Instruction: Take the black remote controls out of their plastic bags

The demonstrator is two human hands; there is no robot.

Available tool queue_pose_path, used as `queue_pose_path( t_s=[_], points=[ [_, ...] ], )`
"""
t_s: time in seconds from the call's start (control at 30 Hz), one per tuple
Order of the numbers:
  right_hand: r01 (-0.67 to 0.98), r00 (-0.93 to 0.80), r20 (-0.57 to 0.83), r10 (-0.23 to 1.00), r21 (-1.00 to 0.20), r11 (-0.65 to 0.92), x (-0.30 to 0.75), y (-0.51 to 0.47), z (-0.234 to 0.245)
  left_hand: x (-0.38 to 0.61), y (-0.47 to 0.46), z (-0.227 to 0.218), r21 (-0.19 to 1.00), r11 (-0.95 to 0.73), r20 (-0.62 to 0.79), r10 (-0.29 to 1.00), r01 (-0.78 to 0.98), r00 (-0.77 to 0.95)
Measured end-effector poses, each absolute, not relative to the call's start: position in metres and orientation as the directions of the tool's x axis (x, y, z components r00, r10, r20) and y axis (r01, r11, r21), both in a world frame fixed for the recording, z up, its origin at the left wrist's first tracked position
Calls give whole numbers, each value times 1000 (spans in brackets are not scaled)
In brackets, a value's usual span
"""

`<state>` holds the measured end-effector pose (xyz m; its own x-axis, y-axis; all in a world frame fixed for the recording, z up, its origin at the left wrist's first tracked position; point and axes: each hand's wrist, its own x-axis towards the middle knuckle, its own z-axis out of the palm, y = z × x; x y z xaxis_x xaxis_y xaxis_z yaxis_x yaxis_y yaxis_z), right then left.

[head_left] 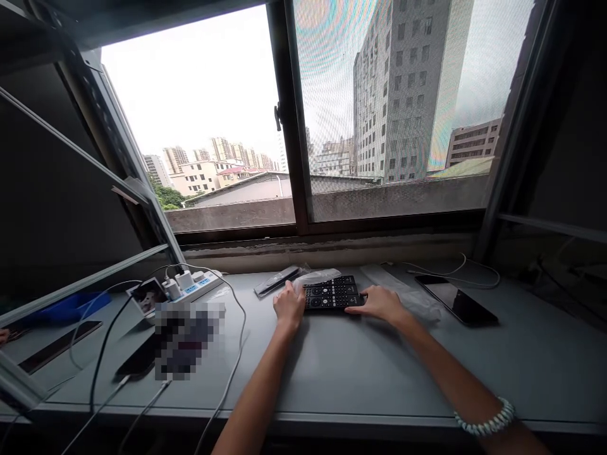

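Observation:
A row of black remote controls point(332, 294) lies side by side on the grey table point(360, 366) near the window. My left hand point(289, 305) rests against the left end of the row, fingers curled along its edge. At the right end, my right hand point(378, 302) lies with its fingers closed on that edge. The two hands bracket the remotes between them. Another remote in a clear bag point(276, 280) lies just behind my left hand.
A black phone point(458, 301) with a white cable lies at the right. A white power strip point(192, 287) with chargers, several cables, another phone point(137, 360) and a dark flat device point(59, 345) occupy the left. Clear plastic bags point(408, 294) lie behind the remotes.

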<state>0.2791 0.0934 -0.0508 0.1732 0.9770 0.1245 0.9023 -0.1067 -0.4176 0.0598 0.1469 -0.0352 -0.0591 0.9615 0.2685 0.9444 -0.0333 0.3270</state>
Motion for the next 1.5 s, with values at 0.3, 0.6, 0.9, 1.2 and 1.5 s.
queue_pose_path(
  t_s=[0.3,0.6,0.9,1.2,1.5],
  points=[
    [901,190,128,973,-417,-121,282,93,-50,55,149,-35,290,8,249,965,957,-83],
    [927,134,88,987,-363,-94,279,93,-48,57,148,-35,347,15,218,971,938,-97],
    [921,128,80,989,-381,-88,279,93,-47,56,150,-35,363,18,201,975,932,-97],
    [921,128,101,987,-382,-81,278,91,-47,56,152,-38,366,15,204,974,930,-96],
    [913,157,125,980,-396,-96,279,90,-44,57,151,-37,337,-24,278,958,941,-75]
  ],
)
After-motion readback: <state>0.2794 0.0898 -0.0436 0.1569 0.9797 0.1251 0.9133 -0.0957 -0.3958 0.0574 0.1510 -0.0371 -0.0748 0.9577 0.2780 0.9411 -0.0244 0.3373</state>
